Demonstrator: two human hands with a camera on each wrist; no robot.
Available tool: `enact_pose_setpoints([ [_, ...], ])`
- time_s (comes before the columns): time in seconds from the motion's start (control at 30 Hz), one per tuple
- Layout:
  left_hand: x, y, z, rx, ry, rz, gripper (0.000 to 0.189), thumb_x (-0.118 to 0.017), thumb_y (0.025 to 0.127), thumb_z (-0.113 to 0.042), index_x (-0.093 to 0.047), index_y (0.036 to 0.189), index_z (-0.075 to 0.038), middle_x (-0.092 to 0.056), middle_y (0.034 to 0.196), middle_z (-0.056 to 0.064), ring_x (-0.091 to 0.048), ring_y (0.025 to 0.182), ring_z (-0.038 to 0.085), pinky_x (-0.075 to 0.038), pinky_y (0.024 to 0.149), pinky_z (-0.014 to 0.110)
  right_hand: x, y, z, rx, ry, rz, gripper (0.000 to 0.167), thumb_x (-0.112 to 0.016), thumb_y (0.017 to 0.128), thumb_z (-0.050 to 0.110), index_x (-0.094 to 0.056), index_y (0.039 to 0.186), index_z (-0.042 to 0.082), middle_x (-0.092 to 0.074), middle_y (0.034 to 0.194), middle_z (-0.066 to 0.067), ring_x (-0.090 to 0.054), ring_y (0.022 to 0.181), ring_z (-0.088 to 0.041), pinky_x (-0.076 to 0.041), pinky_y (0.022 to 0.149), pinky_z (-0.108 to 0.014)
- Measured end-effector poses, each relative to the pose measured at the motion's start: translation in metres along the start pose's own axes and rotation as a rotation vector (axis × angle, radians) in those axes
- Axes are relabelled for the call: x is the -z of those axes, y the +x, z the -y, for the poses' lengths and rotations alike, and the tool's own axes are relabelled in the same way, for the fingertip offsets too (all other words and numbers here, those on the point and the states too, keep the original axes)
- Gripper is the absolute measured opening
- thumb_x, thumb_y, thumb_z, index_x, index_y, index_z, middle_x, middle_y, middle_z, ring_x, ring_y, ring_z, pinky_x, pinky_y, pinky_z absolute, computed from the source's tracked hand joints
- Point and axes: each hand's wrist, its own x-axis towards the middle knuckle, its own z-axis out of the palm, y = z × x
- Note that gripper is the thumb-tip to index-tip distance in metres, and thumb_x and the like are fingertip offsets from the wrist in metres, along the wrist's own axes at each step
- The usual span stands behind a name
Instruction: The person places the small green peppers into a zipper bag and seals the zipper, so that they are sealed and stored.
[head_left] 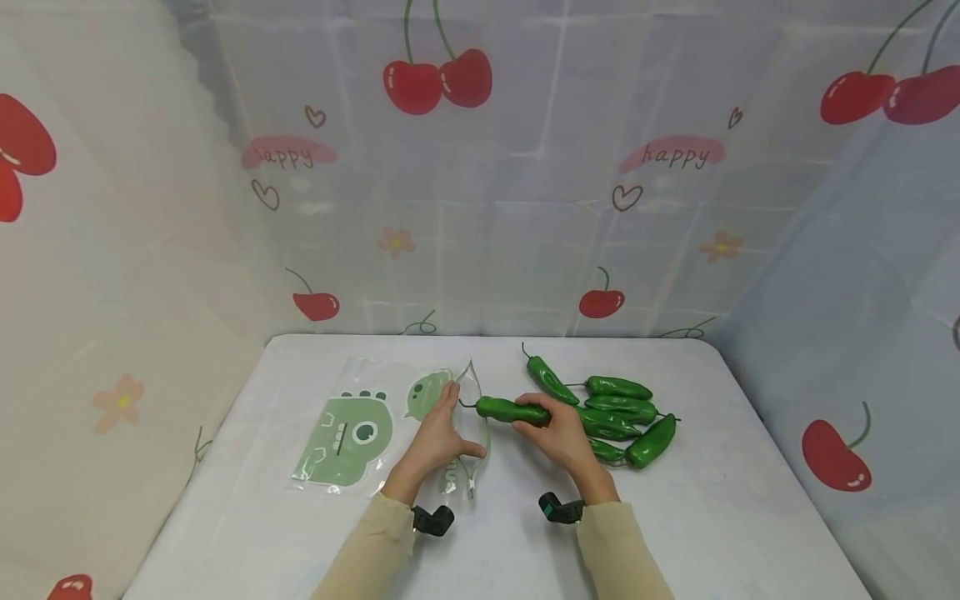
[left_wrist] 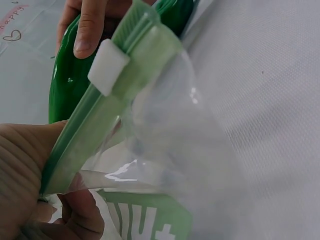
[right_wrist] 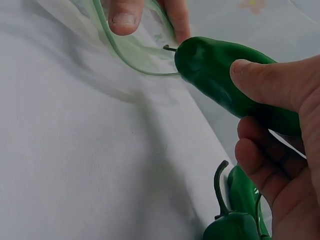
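A clear zip bag [head_left: 341, 487] with a green dinosaur print lies on the left of the white table. My left hand [head_left: 437, 437] holds it by its mouth, the thumb spread from the fingers and the green rim [right_wrist: 120, 57] gaping. A white slider [left_wrist: 108, 66] sits on the zip strip. My right hand [head_left: 558, 429] grips a long green pepper [head_left: 504, 408] between thumb and fingers. The pepper points left, its stem end at the bag's mouth. Part of the left hand's grip is hidden behind the bag film.
Several more green peppers [head_left: 617, 387] lie in a loose group right of my right hand. One pepper [head_left: 550, 380] lies slanted at the back of the group. A printed curtain [head_left: 487, 208] stands behind the table [head_left: 712, 517] and along its sides.
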Motion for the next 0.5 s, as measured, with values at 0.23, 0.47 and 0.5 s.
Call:
enact_pose_setpoints([
  [0.23, -0.001, 0.0, 0.001, -0.004, -0.008, -0.002, 0.131, -0.101, 0.062, -0.027, -0.022, 0.163, -0.002, -0.014, 0.172, 0.022, -0.02, 0.158, 0.04, -0.027, 0.126, 0.054, -0.002, 0.004, 0.006, -0.003, -0.002, 0.009, 0.037, -0.087, 0.084, 0.015, -0.074, 0.117, 0.024, -0.072, 0.116, -0.002, -0.064, 0.093, -0.018, -0.057, 0.081, -0.034],
  [0.47, -0.002, 0.001, 0.0, -0.002, 0.002, 0.002, 0.13, -0.101, 0.063, -0.026, -0.022, 0.164, -0.003, -0.014, 0.172, 0.02, -0.021, 0.158, 0.038, -0.028, 0.126, 0.054, -0.004, 0.009, 0.011, 0.031, -0.008, 0.023, 0.036, -0.086, 0.084, 0.013, -0.073, 0.116, 0.022, -0.073, 0.115, -0.003, -0.065, 0.094, -0.019, -0.057, 0.083, -0.036],
  [0.5, -0.002, 0.001, 0.0, -0.004, -0.002, 0.001, 0.13, -0.101, 0.063, -0.026, -0.022, 0.164, -0.002, -0.014, 0.172, 0.02, -0.021, 0.158, 0.038, -0.028, 0.126, 0.054, -0.004, 0.009, 0.012, 0.033, -0.009, 0.024, 0.036, -0.086, 0.084, 0.013, -0.073, 0.117, 0.022, -0.073, 0.116, -0.003, -0.065, 0.094, -0.018, -0.057, 0.083, -0.035],
])
